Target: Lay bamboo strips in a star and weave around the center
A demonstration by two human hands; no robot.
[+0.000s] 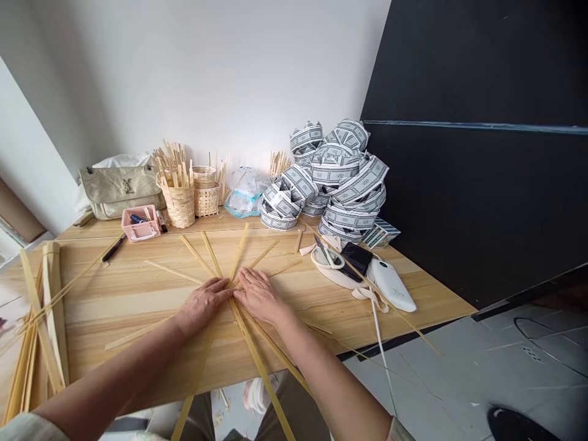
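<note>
Several long bamboo strips [250, 343] lie crossed in a star on the wooden table [114, 294]. My left hand [204, 303] lies flat on the crossing point, fingers stretched toward the right. My right hand [260, 295] presses flat beside it, fingers spread toward the left, the fingertips of both hands almost touching over the centre of the strips. Neither hand grips anything. Some strips [188, 404] run past the table's front edge toward me.
A bundle of bamboo slats [39, 324] lies at the left edge. Woven baskets [179, 199], a pink box [140, 225] and a beige handbag [119, 190] stand at the back. A heap of patterned bands [337, 177] and a white tray with a phone [356, 260] sit right.
</note>
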